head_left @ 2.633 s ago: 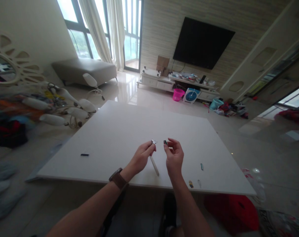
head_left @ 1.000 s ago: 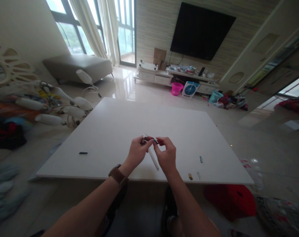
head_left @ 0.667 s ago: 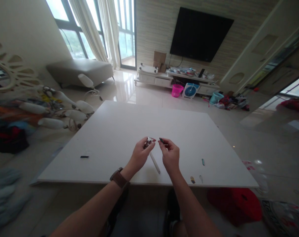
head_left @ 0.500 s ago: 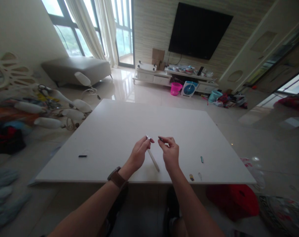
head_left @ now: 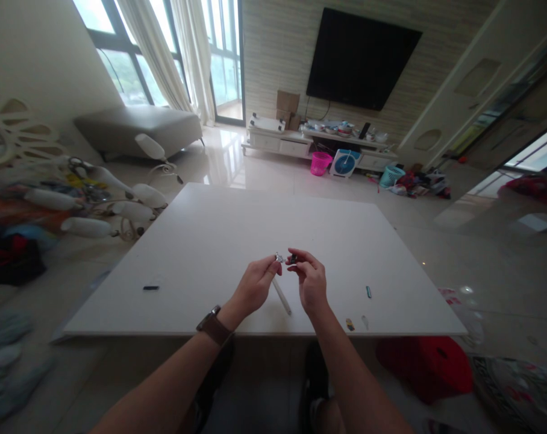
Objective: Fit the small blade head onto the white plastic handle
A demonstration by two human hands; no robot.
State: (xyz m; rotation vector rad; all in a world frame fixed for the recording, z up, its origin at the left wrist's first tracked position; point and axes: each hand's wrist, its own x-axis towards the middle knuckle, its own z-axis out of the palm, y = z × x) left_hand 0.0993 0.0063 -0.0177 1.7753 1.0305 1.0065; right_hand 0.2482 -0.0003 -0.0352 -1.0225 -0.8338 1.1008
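Note:
Above the white table (head_left: 237, 223), my left hand (head_left: 255, 282) pinches a small shiny silver metal piece (head_left: 279, 258) between thumb and fingers. Beneath that hand a slim pale rod (head_left: 281, 298) slants down toward the table's near edge; whether it joins the silver piece I cannot tell. Just to the right, my right hand (head_left: 312, 278) is closed on a small dark piece (head_left: 293, 259) at its fingertips. The two small pieces are close together, and fingers partly cover both.
A short black strip (head_left: 151, 288) lies at the table's left. Toward the right are a small green-and-dark strip (head_left: 368, 292), a little yellow-and-dark piece (head_left: 350, 325) and a clear piece (head_left: 365, 322). A red stool (head_left: 425, 367) stands by the near right edge.
The silver piece in my left hand has shifted slightly right, nearer the dark piece. My right fingers have changed their hold, and more of the dark piece shows.

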